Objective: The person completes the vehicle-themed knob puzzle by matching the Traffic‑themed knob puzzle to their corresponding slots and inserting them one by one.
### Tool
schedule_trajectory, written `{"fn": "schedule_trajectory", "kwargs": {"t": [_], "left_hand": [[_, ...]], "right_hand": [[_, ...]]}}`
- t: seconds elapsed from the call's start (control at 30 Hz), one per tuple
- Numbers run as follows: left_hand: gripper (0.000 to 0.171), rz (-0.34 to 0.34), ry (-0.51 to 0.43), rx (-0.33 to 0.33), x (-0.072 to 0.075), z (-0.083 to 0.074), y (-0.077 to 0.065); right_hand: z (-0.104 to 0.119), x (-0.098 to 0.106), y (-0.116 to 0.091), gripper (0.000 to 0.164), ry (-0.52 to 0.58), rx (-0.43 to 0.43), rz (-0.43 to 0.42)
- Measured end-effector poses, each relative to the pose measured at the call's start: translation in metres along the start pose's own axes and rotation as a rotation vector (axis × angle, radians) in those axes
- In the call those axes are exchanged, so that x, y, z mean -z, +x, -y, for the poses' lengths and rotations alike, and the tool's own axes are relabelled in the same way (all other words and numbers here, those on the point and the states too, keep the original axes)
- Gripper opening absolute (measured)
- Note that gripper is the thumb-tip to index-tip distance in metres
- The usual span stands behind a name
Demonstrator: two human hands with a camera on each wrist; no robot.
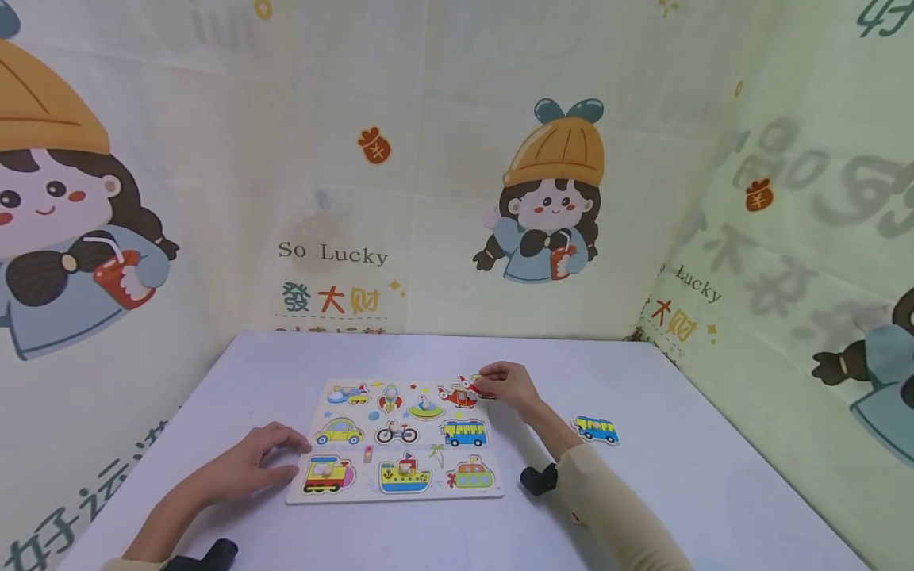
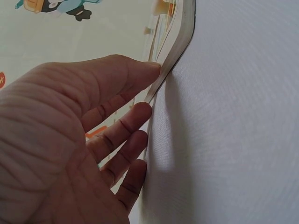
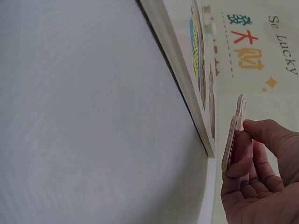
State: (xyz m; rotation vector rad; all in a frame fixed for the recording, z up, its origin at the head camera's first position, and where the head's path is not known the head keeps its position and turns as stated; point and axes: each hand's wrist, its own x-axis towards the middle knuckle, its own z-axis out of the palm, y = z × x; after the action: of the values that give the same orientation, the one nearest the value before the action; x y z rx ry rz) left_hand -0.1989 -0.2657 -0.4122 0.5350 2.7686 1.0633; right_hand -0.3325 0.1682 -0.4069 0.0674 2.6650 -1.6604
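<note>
A wooden peg puzzle board (image 1: 367,492) with vehicle pictures lies flat on the table. My right hand (image 1: 508,386) pinches a red helicopter puzzle piece (image 1: 471,386) between thumb and fingers, over the board's far right corner beside the printed helicopter (image 1: 458,396). In the right wrist view the piece (image 3: 230,142) is seen edge-on, raised off the table. At the board's left side is my left hand (image 1: 260,464). Its thumb touches the board's edge in the left wrist view, with the other fingers (image 2: 126,130) loosely bent along that side.
A blue bus piece (image 1: 596,429) lies on the white table (image 1: 685,476) to the right of the board. Another small piece (image 1: 577,518) is mostly hidden under my right sleeve. Printed cloth (image 1: 428,198) hangs around the table's back and sides.
</note>
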Motion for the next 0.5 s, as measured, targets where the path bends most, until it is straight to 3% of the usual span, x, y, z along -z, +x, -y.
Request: {"fn": "schedule_trajectory", "kwargs": {"t": [0.5], "left_hand": [[0.030,0.000,0.000,-0.009,0.001,0.000,0.001]], "right_hand": [[0.006,-0.017,0.001,0.025,-0.043,0.048,0.066]]}}
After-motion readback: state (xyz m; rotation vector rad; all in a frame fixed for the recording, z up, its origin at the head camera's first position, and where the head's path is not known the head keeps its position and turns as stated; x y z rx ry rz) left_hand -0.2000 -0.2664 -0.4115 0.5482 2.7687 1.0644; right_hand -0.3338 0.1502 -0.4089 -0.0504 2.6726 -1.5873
